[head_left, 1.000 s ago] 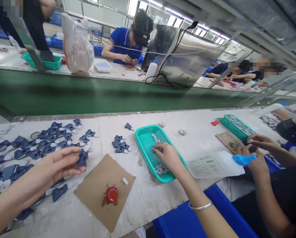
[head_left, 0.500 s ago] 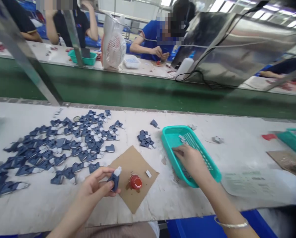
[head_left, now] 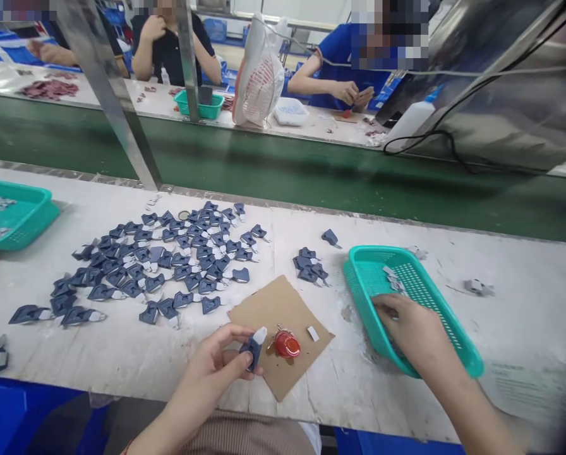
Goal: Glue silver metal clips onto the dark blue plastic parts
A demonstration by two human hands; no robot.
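Between the thumb and fingers of my left hand (head_left: 223, 363) is a dark blue piece (head_left: 251, 354) with a pale tip pointing up. My right hand (head_left: 410, 325) reaches into a green basket (head_left: 359, 297); its fingers are bent together, and what they hold, if anything, is hidden. Small grey pieces (head_left: 393, 280) lie in the basket beyond the fingers. Beside my left hand, a cardboard square (head_left: 280, 297) carries a red container (head_left: 287, 344) and a small pale piece (head_left: 313, 333). Many blue pieces (head_left: 183, 272) are spread at the left, with a smaller cluster (head_left: 310, 265) behind the cardboard.
A second green basket (head_left: 22, 234) stands at the far left. Metal posts (head_left: 107, 95) rise near the back edge. Across a green divider (head_left: 264, 164), people work at another bench with a white bottle (head_left: 410, 123). A crumpled scrap (head_left: 478, 287) lies at the right.
The view has turned left, so the scene sits further right and the left basket shows. My left hand keeps the blue piece; my right hand stays in the basket.
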